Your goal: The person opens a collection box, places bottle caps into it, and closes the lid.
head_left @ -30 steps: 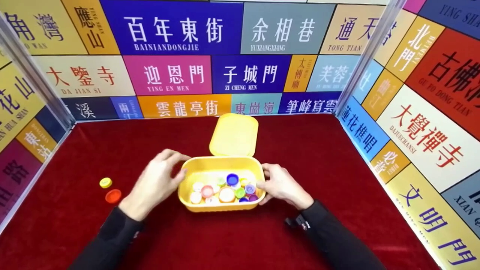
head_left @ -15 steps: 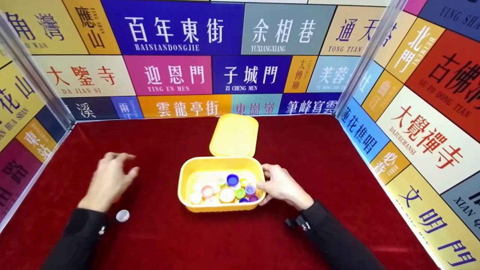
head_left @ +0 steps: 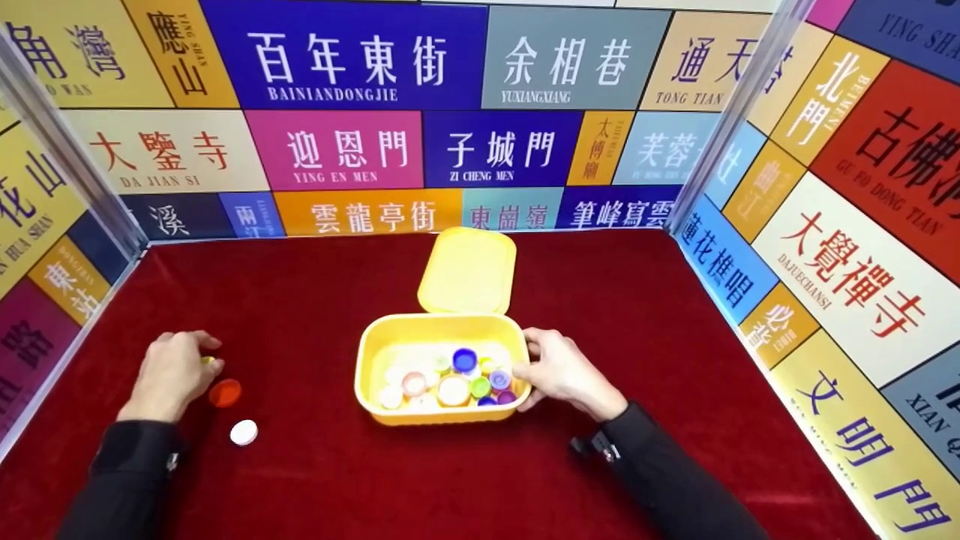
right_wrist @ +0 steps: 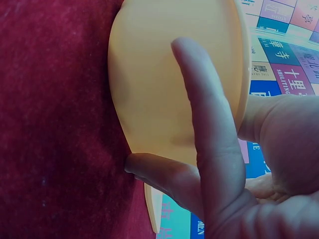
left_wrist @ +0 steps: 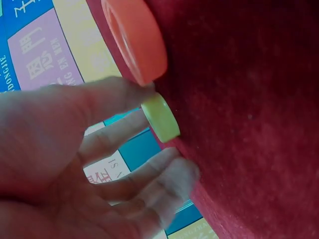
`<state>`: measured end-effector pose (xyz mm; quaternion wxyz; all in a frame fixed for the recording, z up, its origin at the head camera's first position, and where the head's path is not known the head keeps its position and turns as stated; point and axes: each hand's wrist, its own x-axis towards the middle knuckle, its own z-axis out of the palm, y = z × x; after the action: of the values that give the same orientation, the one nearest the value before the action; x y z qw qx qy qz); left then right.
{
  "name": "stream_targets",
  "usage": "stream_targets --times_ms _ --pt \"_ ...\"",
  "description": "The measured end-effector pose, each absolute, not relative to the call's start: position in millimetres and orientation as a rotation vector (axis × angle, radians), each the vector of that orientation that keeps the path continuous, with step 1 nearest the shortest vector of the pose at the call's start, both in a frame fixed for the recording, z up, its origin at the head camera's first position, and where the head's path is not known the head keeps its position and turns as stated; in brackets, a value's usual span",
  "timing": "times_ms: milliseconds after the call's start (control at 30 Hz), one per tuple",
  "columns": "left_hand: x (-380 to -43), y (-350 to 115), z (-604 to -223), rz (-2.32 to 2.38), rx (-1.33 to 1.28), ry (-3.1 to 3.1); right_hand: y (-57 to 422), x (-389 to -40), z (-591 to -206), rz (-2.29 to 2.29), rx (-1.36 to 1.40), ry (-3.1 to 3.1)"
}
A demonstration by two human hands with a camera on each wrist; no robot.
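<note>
In the head view, my left hand [head_left: 169,375] is at the left of the red cloth, with thumb and index finger at either side of a small yellow bottle cap [left_wrist: 162,118]. The cap sits on the cloth in the left wrist view. A larger red-orange cap [head_left: 225,393] and a white cap [head_left: 244,433] lie nearby. My right hand [head_left: 566,371] grips the right end of an open yellow plastic box [head_left: 442,417], thumb at the rim and fingers along the outer wall [right_wrist: 154,89]. Several coloured caps [head_left: 454,389] lie inside the box.
A yellow lid [head_left: 468,270] lies flat behind the box, close to its back edge. Red cloth [head_left: 315,480] covers the table. Panels with printed Chinese characters [head_left: 337,150] stand at the back and both sides, with metal posts [head_left: 724,112] at the corners.
My left hand has moved from the box's left end to the yellow cap at the far left. The white cap has come into view on the cloth. My right hand stays on the box.
</note>
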<state>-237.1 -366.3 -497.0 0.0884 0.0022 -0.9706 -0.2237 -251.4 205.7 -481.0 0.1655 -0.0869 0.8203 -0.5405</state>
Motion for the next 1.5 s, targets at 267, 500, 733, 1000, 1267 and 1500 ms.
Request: stream_targets --times_ms 267,500,733,1000,1267,1500 --pt "-236 -368 -498 -0.661 -0.016 -2.821 205 -251 -481 -1.531 -0.261 2.349" --pt "-236 -367 -497 -0.664 -0.004 -2.83 206 -250 -480 -1.535 -0.265 2.344" --pt "-240 -352 -495 -0.698 -0.024 -2.779 206 -251 -479 -1.524 -0.254 2.347" --pt "-242 -297 -472 -0.755 -0.125 -2.671 206 -252 -479 -1.534 -0.248 2.339" --pt "-231 -216 -449 -0.881 -0.389 -2.59 205 -251 -483 -1.534 -0.241 2.34" --pt "-224 -162 -448 -0.828 -0.661 -2.579 205 -252 -480 -1.535 -0.243 2.343"
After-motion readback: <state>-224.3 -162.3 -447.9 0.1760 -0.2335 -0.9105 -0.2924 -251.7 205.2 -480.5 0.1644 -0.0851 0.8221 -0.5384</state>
